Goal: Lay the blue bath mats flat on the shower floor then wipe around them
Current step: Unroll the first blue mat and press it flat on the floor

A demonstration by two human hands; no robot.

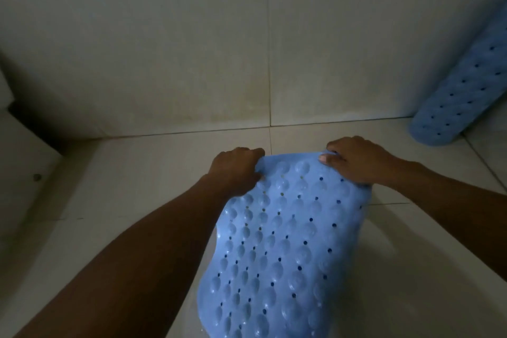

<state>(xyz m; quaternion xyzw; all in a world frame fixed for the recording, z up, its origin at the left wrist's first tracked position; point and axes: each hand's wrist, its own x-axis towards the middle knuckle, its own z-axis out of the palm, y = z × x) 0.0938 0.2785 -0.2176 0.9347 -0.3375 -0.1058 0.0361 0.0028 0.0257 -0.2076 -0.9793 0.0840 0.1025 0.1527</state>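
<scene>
A blue bath mat [285, 244] with rows of suction cups and small holes stretches from the bottom of the view toward the far wall, its cupped side up. My left hand [236, 167] grips its far left corner, and my right hand [356, 160] pinches its far right corner. The mat's far edge is held above the pale tiled shower floor [153, 173]. A second blue mat [463, 85] stands on end in the right corner, leaning against the wall.
Pale tiled walls [192, 49] close the stall at the back and the right. A raised ledge [24, 162] with a dark recess runs along the left side. Bare floor tiles show to the left and right of the held mat.
</scene>
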